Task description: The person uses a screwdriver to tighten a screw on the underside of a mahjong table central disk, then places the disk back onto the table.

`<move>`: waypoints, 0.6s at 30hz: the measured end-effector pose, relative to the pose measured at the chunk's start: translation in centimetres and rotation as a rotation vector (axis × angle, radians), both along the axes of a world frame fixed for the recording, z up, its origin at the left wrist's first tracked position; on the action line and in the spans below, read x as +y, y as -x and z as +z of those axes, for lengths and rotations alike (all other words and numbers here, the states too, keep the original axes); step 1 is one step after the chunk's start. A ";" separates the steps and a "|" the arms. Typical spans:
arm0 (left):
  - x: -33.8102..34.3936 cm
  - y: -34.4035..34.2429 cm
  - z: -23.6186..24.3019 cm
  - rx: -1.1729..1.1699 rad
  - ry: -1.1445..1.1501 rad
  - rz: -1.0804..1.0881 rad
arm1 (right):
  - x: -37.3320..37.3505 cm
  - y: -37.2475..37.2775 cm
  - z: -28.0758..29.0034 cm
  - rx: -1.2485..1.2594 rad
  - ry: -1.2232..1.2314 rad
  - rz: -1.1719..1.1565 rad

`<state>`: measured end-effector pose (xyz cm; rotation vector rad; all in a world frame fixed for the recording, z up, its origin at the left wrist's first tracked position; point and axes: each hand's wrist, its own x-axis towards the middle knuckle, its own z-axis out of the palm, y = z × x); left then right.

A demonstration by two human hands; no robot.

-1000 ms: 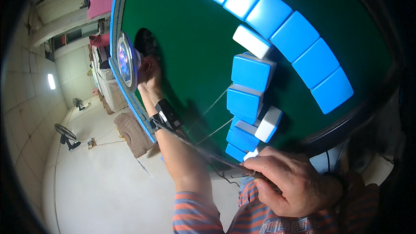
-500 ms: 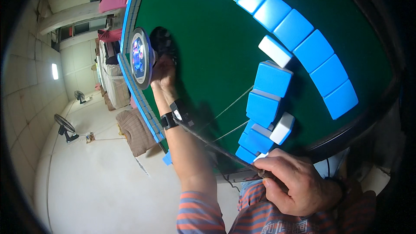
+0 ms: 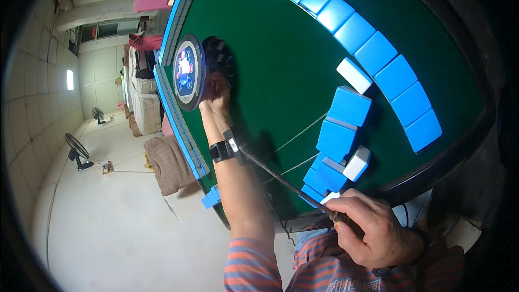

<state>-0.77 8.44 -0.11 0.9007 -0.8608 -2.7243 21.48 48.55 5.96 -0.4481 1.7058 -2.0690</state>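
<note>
My left hand [image 3: 217,96] reaches across the green mahjong table to the raised round control disc [image 3: 189,73], which has a lit display. The hand is beneath the disc, beside a dark, shiny round part [image 3: 219,57]; its fingertips are hidden there. My right hand [image 3: 373,230] is at the near edge, thumb and fingers pinched on a thin dark brown rod or cable [image 3: 286,182], which runs up towards my left wrist. Close to that hand lie several blue-backed mahjong tiles [image 3: 336,138], with white-sided ones [image 3: 357,163] among them.
A curved row of blue tiles [image 3: 376,54] crosses the right side of the felt [image 3: 270,38]. Another tile wall [image 3: 178,121] lines the far left edge. Beyond the table are a brown ribbed cloth [image 3: 175,165], fans [image 3: 78,151] and a white bundle [image 3: 143,107].
The view has shifted, so the table and tiles sit further right and lower. The disc's display shows a different pattern. Both hands keep nearly the same places relative to the table.
</note>
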 end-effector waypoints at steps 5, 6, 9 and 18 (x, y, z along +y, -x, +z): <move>2.2 0.0 0.1 -0.021 -0.099 0.198 | -0.1 0.1 0.0 0.009 -0.021 0.001; 1.8 0.0 0.1 -0.016 -0.098 0.204 | -0.1 0.0 0.2 0.009 -0.020 0.006; 0.6 -0.5 0.0 0.009 -0.057 0.153 | -0.1 -0.2 0.6 0.007 -0.011 0.016; 2.2 0.9 -0.1 -0.090 0.100 0.151 | -0.1 -0.4 0.6 -0.009 -0.042 0.029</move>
